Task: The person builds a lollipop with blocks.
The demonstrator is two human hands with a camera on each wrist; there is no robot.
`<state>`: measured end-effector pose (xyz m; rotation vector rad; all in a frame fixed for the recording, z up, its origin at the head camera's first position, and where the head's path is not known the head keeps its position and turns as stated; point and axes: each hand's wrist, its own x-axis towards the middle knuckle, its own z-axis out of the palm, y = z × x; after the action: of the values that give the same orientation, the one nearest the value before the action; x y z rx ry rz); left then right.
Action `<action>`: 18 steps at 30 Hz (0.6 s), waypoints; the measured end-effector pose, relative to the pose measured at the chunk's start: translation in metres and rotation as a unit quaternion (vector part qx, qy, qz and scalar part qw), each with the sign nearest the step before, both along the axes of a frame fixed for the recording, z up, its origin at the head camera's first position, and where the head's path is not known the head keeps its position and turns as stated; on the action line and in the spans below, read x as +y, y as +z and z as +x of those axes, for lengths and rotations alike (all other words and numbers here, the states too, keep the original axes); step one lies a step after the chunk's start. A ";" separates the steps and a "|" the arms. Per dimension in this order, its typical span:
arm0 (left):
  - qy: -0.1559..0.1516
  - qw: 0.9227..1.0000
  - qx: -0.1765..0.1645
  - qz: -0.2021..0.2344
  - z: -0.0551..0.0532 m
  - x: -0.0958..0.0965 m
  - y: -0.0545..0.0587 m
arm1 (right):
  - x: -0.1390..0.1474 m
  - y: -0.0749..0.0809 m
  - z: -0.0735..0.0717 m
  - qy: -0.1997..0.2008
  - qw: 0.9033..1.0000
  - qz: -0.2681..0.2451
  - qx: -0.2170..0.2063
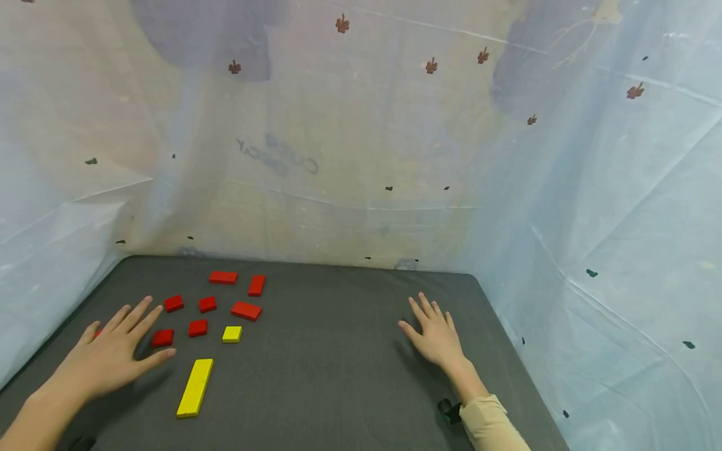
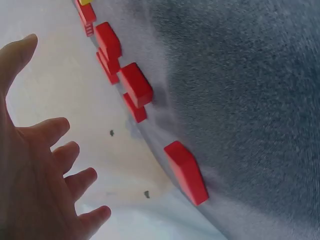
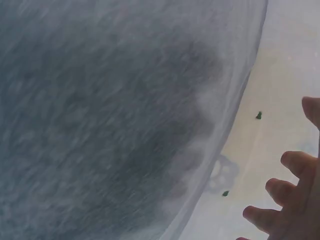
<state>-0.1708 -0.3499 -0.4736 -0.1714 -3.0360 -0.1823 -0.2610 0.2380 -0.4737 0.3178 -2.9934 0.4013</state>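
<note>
My left hand (image 1: 115, 351) hovers over the left side of the table, fingers spread, holding nothing. Close to it lie several red blocks, among them a small red block (image 1: 163, 338) right beside the thumb. Another red block is mostly hidden behind the fingers; in the left wrist view an oblong red block (image 2: 186, 172) lies apart from the others. A long yellow block (image 1: 195, 388) and a small yellow block (image 1: 232, 334) lie to the right of this hand. My right hand (image 1: 435, 337) is held above the table's right side with fingers spread, empty, its shadow beneath.
A dark grey cloth-covered table (image 1: 338, 351) carries the blocks. Farther back are oblong red blocks (image 1: 223, 277). A pale plastic sheet (image 1: 350, 156) with leaf prints hangs behind and along both sides. A black band (image 1: 449, 412) is at the right wrist.
</note>
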 end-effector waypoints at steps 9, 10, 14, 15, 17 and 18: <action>-0.024 1.000 0.014 -0.005 0.013 0.012 0.009 | -0.032 0.011 0.005 0.029 0.997 -0.059 0.046; -0.027 1.000 0.014 -0.004 0.015 0.013 0.011 | -0.037 0.012 0.006 0.035 0.996 -0.067 0.050; -0.042 0.999 0.017 0.004 0.021 0.018 0.015 | -0.058 0.015 0.008 0.059 0.993 -0.081 0.061; -0.045 0.999 0.019 0.007 0.022 0.019 0.015 | -0.064 0.016 0.009 0.066 0.992 -0.084 0.062; -0.053 0.998 0.025 0.013 0.024 0.022 0.017 | -0.075 0.017 0.010 0.084 0.991 -0.082 0.067; -0.057 0.998 0.028 0.016 0.026 0.024 0.017 | -0.081 0.018 0.010 0.095 0.990 -0.082 0.071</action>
<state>-0.1450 -0.3262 -0.4561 -0.3424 -2.9674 -0.2297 -0.2507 0.1569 -0.4558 0.5915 -2.7786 0.6121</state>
